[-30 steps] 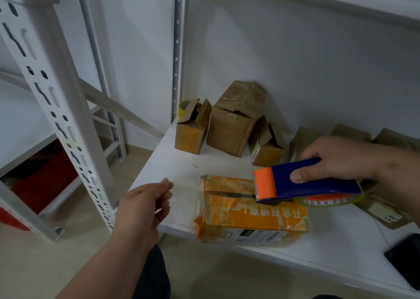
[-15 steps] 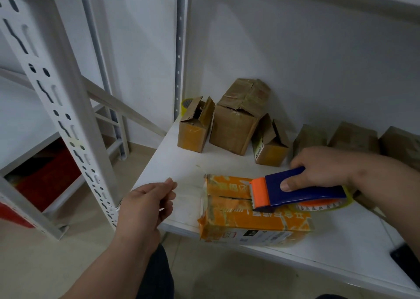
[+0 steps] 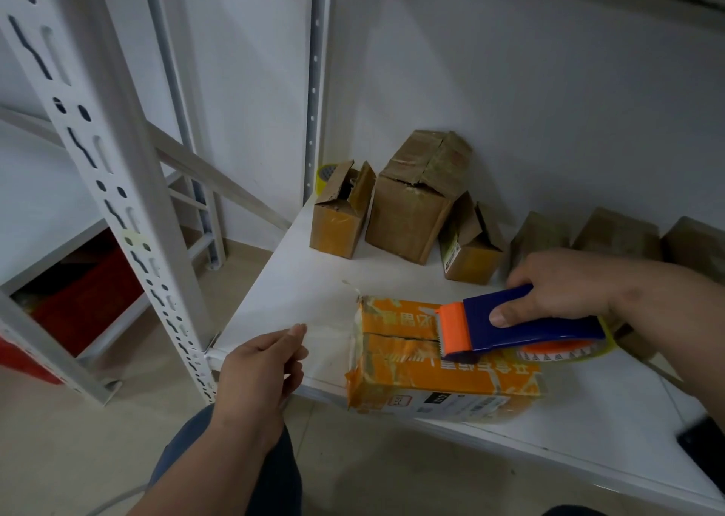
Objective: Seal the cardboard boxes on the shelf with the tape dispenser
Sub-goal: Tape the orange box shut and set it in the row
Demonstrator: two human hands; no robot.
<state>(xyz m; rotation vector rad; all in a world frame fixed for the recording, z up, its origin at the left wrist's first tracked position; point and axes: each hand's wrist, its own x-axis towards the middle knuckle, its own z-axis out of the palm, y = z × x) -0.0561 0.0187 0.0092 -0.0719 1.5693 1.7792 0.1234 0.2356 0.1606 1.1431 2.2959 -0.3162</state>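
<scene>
Fingers [image 3: 504,316] of the right hand [image 3: 565,284]: curled round the blue handle of the tape dispenser [image 3: 510,329], thumb pressed on its near side; left hand [image 3: 261,370]: fingers loosely curled, holding nothing visible, poised near the shelf's near edge, just left of the orange box [image 3: 431,374], apart from it.

Head view, item by item: orange box lying at the near edge of the white shelf [image 3: 314,288], centre seam showing as a dark slit at its left part; dispenser's orange toothed end resting on that seam, tape roll trailing right; whether tape is already laid cannot be told.

Step judged in hand: taping the orange box's top seam; next move likely calls for steady downward pressure along the seam, the left hand bracing the box against sliding.

Far side: small box with flaps open [image 3: 339,217], larger brown box [image 3: 416,205], another open small box [image 3: 469,246], further brown boxes [image 3: 616,237] to the right, against a white wall; slotted metal upright [image 3: 98,154] at left; red bin [image 3: 82,295] low on the neighbouring rack; beige floor below.
</scene>
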